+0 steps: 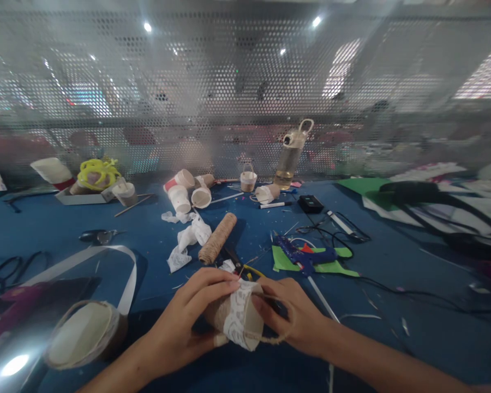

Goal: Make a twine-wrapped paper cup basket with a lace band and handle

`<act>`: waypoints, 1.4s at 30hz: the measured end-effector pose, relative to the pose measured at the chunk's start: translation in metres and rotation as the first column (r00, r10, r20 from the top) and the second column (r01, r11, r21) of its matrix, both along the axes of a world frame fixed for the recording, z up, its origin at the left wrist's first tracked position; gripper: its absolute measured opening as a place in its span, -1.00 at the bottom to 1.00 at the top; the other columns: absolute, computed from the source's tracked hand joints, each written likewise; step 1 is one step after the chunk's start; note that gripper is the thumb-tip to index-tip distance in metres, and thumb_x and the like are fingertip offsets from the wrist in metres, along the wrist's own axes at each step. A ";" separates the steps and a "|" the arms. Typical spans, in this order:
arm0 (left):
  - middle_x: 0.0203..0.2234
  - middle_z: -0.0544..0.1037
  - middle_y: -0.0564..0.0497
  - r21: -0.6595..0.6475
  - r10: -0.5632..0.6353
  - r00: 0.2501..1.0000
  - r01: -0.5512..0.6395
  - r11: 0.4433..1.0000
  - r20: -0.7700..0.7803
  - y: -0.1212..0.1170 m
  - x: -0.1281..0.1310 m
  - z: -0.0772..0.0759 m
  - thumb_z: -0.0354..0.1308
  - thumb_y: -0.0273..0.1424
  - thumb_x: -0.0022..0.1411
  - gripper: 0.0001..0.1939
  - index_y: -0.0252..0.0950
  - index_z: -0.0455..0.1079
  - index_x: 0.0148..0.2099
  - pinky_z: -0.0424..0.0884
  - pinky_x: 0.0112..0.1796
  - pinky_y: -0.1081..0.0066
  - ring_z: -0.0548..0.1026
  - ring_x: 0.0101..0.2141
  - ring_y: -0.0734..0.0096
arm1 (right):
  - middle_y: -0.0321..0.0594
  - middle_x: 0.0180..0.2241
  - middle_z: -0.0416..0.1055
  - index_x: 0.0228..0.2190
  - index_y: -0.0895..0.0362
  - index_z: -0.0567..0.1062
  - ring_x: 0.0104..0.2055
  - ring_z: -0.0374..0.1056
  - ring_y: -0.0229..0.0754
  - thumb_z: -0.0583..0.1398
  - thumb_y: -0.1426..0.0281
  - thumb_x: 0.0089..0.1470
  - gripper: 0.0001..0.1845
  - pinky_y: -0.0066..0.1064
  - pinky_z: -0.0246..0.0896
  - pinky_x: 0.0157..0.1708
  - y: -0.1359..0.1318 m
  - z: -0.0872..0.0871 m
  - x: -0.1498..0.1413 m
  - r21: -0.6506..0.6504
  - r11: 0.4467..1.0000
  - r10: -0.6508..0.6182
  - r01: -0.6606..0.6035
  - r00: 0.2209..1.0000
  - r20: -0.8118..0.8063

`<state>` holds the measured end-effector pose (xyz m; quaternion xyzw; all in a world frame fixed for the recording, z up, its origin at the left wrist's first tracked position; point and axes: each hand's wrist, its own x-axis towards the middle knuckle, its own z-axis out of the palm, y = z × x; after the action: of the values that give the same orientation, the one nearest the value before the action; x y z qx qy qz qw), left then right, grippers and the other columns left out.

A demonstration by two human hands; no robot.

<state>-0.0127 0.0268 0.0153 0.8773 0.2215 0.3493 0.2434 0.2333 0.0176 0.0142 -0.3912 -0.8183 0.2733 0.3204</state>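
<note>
Between my hands a small paper cup (254, 322) lies tipped on its side, its mouth facing right. Brown twine covers its base end, a band of white lace (238, 316) circles it near the rim, and a twine handle (288, 327) loops out from the mouth. My left hand (196, 311) grips the cup from the left, thumb below and fingers on top. My right hand (290, 311) holds the rim, with some fingers inside the mouth. Just beyond lie scissors (251, 271), partly hidden, and a roll of twine (217, 239).
A blue glue gun (303, 254) rests on green paper (346, 267) at right, its cord trailing rightward. Loose lace (188, 240), several cups (179, 197) and a water bottle (288, 161) stand farther back. A larger twine-rimmed cup (85, 333) sits at lower left beside white ribbon (131, 273).
</note>
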 end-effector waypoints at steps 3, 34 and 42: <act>0.17 0.33 -0.17 0.002 -0.007 1.000 0.007 1.000 -0.002 0.000 0.000 -0.001 0.24 -0.37 0.31 -0.37 -0.14 0.12 0.34 0.32 0.17 0.20 0.34 0.17 0.15 | -0.36 -0.59 0.22 -0.49 0.11 0.31 -0.58 0.10 -0.31 0.01 0.21 0.30 -0.64 -0.43 -0.07 -0.54 0.001 -0.002 0.000 -0.007 1.000 -0.003 0.003 1.000 -0.001; 0.15 0.35 -0.19 0.025 -0.018 1.000 0.018 1.000 0.003 0.001 0.001 0.000 0.25 -0.36 0.31 -0.39 -0.17 0.14 0.34 0.35 0.15 0.18 0.35 0.17 0.14 | -0.41 -0.61 0.15 -0.51 0.10 0.26 -0.59 0.06 -0.35 0.05 0.23 0.28 -0.65 -0.47 -0.08 -0.56 0.001 0.002 0.001 0.030 0.999 0.028 -0.027 0.998 -0.056; 0.15 0.35 -0.18 0.019 -0.005 1.000 0.005 1.000 0.024 0.000 0.001 0.000 0.25 -0.37 0.30 -0.39 -0.14 0.14 0.33 0.36 0.14 0.16 0.37 0.15 0.15 | -0.39 -0.59 0.23 -0.44 0.14 0.36 -0.60 0.13 -0.34 0.10 0.24 0.24 -0.72 -0.47 -0.04 -0.56 0.000 -0.001 0.001 0.044 0.999 0.034 -0.032 0.998 -0.043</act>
<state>-0.0116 0.0273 0.0154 0.8760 0.2130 0.3612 0.2383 0.2339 0.0174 0.0128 -0.3644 -0.8232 0.2693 0.3422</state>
